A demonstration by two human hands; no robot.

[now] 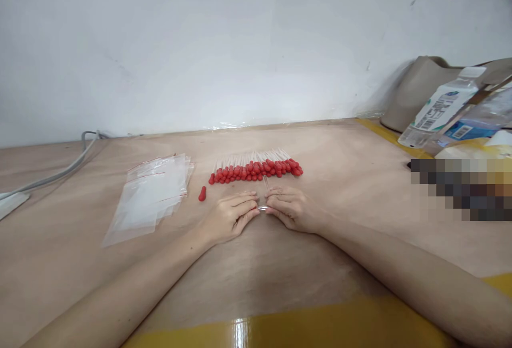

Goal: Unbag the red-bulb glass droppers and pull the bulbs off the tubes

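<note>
Between my two hands a short length of clear glass dropper tube (263, 208) lies crosswise. My left hand (235, 213) is closed in a pinch at its left end, and my right hand (292, 208) pinches the right end. The fingers cover both ends. Another clear glass tube (265, 181) points away from me just beyond my right fingertips. Behind the hands, droppers with red rubber bulbs (252, 171) lie side by side in a pile, bulbs towards me. One loose red bulb (202, 194) rests left of the pile, beyond my left hand.
Clear zip bags (150, 196) lie stacked at the left, near a grey cable (74, 164). At the right stand a tilted plastic bottle (444, 108) and a grey-brown bin (412, 92). A white wall (240, 44) closes off the table's back; yellow tape (280, 326) runs along the front edge.
</note>
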